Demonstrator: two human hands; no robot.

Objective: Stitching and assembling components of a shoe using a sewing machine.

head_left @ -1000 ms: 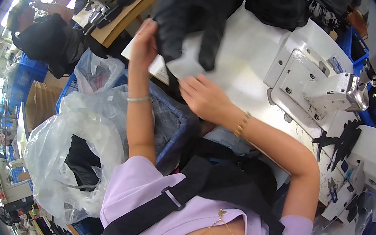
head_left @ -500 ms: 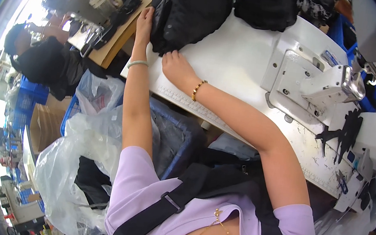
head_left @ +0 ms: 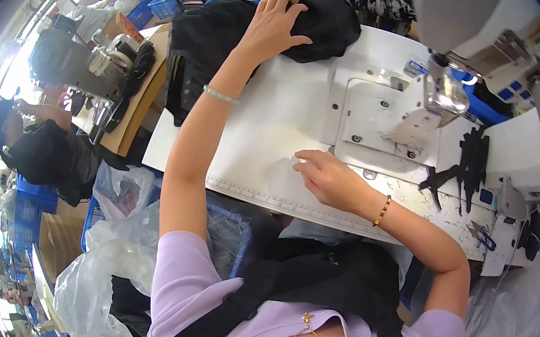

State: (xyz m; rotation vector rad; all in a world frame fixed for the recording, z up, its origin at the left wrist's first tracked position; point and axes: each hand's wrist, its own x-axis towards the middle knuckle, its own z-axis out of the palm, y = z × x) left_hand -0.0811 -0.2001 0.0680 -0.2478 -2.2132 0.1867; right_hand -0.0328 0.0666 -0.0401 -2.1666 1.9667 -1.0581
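Head view, both hands visible. Two black cloth bundles at the far side of the table (head_left: 269, 121): a rounded one, the far bundle (head_left: 329, 26), and a longer one to its left, the left bundle (head_left: 201, 43).

Key relation: the far bundle lies just under and to the right of the left hand (head_left: 276, 25). The left arm is stretched out almost full length, hand over the bundle's left side, fingers pointing away from the body. Most of the cloth spreads rightward from there. Outline roundish; no clear long axis.

Left grip: fingers fanned a little, thumb well apart from the index finger. No cloth seen pinched between the two. Contact under the other fingertips cannot be told from this angle.

Left bundle: long axis runs away from the body, leaning slightly right. Far end comes up beside the left hand; near end reaches the table's left edge. The left forearm passes on its right.

Right hand (head_left: 330, 178): over the near part of the table, well apart from both bundles. Fingertips point left, fingers loosely bent and slightly separated, nothing seen in the grip. Cannot tell whether it touches the tabletop. The left hand is by far the nearer to either bundle.

Right of the bundles: the sewing machine (head_left: 421, 106). Nearer the right elbow: black strips (head_left: 472, 161) and snips (head_left: 483, 236). Bare white tabletop separates the right hand from the cloth.
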